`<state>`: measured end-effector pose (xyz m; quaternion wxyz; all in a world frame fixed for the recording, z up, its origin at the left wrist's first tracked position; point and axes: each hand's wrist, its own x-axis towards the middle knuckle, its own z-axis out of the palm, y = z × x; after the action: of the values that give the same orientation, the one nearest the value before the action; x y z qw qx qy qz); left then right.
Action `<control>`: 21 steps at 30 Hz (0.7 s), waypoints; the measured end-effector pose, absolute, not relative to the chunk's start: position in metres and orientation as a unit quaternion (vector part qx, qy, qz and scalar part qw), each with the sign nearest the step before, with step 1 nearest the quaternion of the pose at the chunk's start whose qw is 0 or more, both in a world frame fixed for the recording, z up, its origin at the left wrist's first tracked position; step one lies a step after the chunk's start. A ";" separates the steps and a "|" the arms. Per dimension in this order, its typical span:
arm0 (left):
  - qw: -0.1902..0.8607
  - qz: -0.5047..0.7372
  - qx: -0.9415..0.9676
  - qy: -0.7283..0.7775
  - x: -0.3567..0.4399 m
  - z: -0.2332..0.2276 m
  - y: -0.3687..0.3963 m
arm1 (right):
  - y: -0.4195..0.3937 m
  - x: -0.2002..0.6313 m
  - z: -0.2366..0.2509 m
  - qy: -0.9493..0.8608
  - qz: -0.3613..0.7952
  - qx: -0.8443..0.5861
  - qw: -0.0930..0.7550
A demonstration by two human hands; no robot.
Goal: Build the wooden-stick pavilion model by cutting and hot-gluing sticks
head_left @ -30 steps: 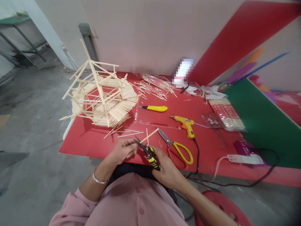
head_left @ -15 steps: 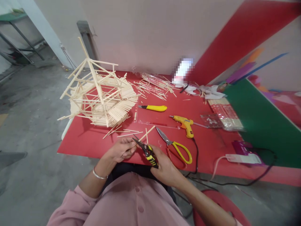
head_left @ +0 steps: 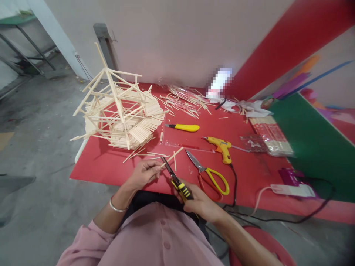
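My left hand (head_left: pixel 145 174) pinches one end of a thin wooden stick (head_left: pixel 175 153) near the front edge of the table. In my right hand (head_left: pixel 195 199) is a pair of snips (head_left: pixel 177 183) with black and yellow handles. Their dark, narrow blades cross the stick just beyond my left fingertips; whether they are fully closed on it I cannot tell. Left of my hands stands a tower-like frame (head_left: pixel 118 107) glued up from similar sticks, with a wide slatted ring at its base. Several loose sticks (head_left: pixel 138 150) lie between the frame and my hands.
Scissors (head_left: pixel 208 171) with yellow handles, a yellow glue gun (head_left: pixel 220 147) with its black cord, and a yellow cutter knife (head_left: pixel 184 127) lie on the red table (head_left: pixel 97 166). Farther back are scattered sticks and plastic bags. Packed sticks (head_left: pixel 271 136) and a power strip (head_left: pixel 294 190) are at the right.
The snips have turned more upright, and their blades have moved from beside my left fingers to across the stick. My right hand has shifted slightly right and down. The view has shifted slightly.
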<state>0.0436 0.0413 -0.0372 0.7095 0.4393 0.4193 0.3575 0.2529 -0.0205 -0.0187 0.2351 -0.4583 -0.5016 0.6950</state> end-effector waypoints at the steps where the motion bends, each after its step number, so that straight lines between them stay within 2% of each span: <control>1: 0.714 0.362 0.433 0.414 0.044 -0.041 0.041 | -0.021 0.252 -0.019 -0.458 0.728 -0.452 0.235; 6: 0.719 0.363 0.435 0.403 0.043 -0.053 0.042 | -0.021 0.251 -0.027 -0.316 0.799 -0.454 0.236; 11: 0.721 0.386 0.417 0.397 0.040 -0.050 0.043 | -0.025 0.252 -0.042 -0.216 0.870 -0.382 0.225; 17: 0.689 0.392 0.431 0.431 0.039 -0.053 0.043 | -0.015 0.255 -0.035 -0.195 0.851 -0.410 0.262; 21: 0.667 0.411 0.422 0.456 0.038 -0.058 0.043 | -0.013 0.259 -0.027 -0.258 0.836 -0.434 0.215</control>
<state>0.0376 0.0431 -0.0581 0.6674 0.4216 0.4564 0.4106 0.2587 -0.0133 -0.0274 0.2150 -0.4339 -0.2576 0.8362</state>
